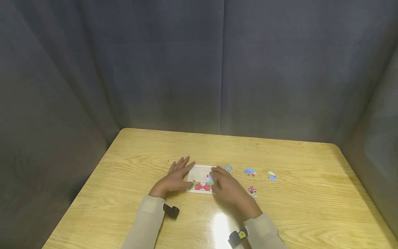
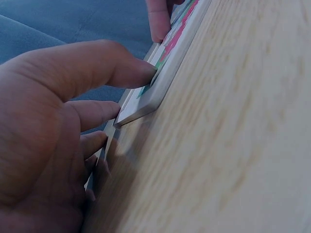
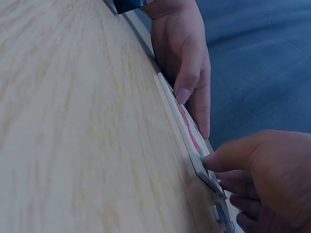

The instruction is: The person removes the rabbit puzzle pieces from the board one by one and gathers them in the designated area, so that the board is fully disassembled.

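Apparently, a piece is being seated in the jigsaw tray (image 1: 199,192), which is lying at lower centre of the head view. The left hand (image 1: 175,180) is holding its fingers spread, thumb resting on the tray's lower-left corner; the right hand (image 1: 230,188) is bending over the right end, and whether it is gripping a piece isn't showing. Next, one of the loose puzzle pieces (image 1: 252,191) lying right of centre is probably needing matching to the bare upper-left area.

The tray (image 1: 199,172) lies on the worktop (image 1: 140,145), lower centre of the frame. Pieces (image 1: 202,186) occupy its lower part. To its right, three loose pieces (image 1: 250,171) form a row; a fourth piece (image 1: 252,192) lies below the middle one.
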`<move>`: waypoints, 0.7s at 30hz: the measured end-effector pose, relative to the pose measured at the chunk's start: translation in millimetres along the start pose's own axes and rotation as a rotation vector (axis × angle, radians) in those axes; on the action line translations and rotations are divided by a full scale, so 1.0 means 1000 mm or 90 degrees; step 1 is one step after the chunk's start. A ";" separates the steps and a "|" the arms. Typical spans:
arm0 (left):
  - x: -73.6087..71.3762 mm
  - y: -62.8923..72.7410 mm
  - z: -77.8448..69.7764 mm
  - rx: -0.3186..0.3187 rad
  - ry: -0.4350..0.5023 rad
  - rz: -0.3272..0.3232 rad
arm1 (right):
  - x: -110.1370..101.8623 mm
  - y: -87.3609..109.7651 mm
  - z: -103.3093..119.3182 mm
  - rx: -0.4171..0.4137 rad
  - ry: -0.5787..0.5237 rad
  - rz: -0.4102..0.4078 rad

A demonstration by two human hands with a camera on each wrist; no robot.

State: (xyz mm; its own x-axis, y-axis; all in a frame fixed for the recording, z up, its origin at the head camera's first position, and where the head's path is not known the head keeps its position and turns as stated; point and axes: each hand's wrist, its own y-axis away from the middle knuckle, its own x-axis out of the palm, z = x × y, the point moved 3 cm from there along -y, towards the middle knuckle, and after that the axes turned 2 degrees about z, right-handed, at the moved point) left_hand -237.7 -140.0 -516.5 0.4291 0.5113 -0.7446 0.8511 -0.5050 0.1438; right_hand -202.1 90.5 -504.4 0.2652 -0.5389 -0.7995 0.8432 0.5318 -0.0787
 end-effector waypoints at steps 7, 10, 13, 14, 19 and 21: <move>0.000 0.000 0.000 -0.005 -0.008 -0.003 | -0.001 0.000 -0.003 0.021 -0.011 0.006; 0.000 0.000 0.000 -0.006 -0.010 -0.002 | -0.002 0.000 -0.005 0.024 -0.014 0.006; 0.001 0.000 0.000 -0.003 -0.008 -0.004 | -0.002 0.000 -0.005 0.021 -0.019 0.003; 0.001 0.000 0.000 -0.003 -0.007 -0.004 | -0.002 0.000 -0.005 0.018 -0.021 0.001; 0.001 0.001 -0.001 0.000 -0.002 -0.006 | -0.002 0.000 -0.006 0.016 -0.028 -0.002; 0.001 0.001 -0.002 0.001 0.000 -0.006 | -0.002 0.000 -0.006 0.017 -0.028 0.000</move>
State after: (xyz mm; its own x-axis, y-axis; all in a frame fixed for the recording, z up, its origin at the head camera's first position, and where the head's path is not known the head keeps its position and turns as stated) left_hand -235.8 -138.9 -515.8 0.4208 0.5168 -0.7456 0.8551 -0.5004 0.1357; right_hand -205.5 95.6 -506.3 0.2845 -0.5677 -0.7725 0.8552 0.5144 -0.0631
